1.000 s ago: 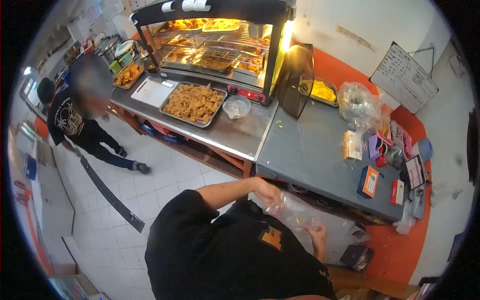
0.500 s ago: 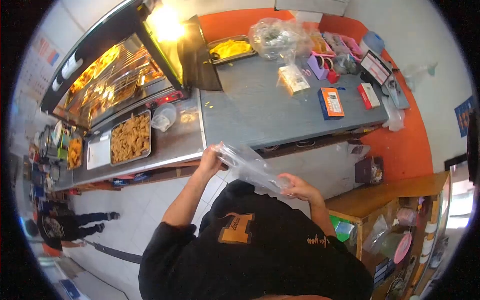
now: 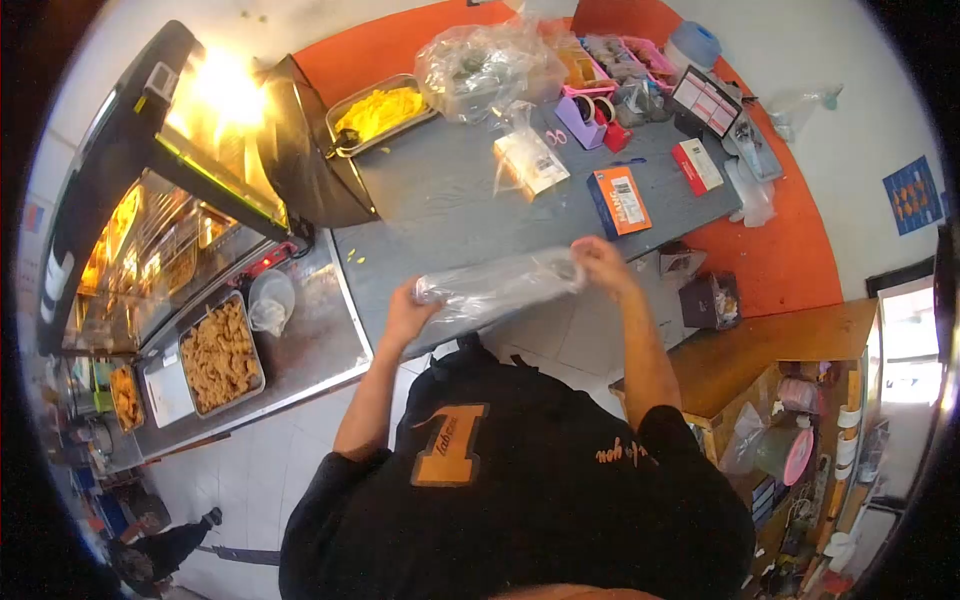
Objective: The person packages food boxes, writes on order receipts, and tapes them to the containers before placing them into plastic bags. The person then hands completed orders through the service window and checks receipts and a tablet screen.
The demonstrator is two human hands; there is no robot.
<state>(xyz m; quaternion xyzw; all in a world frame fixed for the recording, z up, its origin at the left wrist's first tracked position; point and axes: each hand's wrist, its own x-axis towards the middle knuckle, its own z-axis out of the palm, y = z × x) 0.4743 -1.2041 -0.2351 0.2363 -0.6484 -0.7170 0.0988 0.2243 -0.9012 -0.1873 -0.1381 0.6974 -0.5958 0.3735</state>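
A clear plastic bag [image 3: 500, 286] stretches sideways between my two hands, over the front edge of the grey counter [image 3: 440, 200]. My left hand [image 3: 408, 312] is closed on its left end. At the other end, my right hand [image 3: 603, 262] pinches the bag near its rounded edge. Behind my right hand lies an orange and blue box [image 3: 619, 202]. Further back on the counter, a white and tan box [image 3: 531, 165] rests under clear plastic.
To the left stand a lit glass food warmer [image 3: 180, 210], a tray of fried pieces [image 3: 220, 357] and a plastic tub [image 3: 272, 298]. At the back sit a tray of yellow food [image 3: 380, 112] and a large plastic bundle [image 3: 490, 68]. A wooden shelf [image 3: 770, 345] is at right.
Both hands have risen over the counter edge, my right hand most, and the bag now stretches nearly level. My view has turned rightward. At lower left, the other person appears lower in view.
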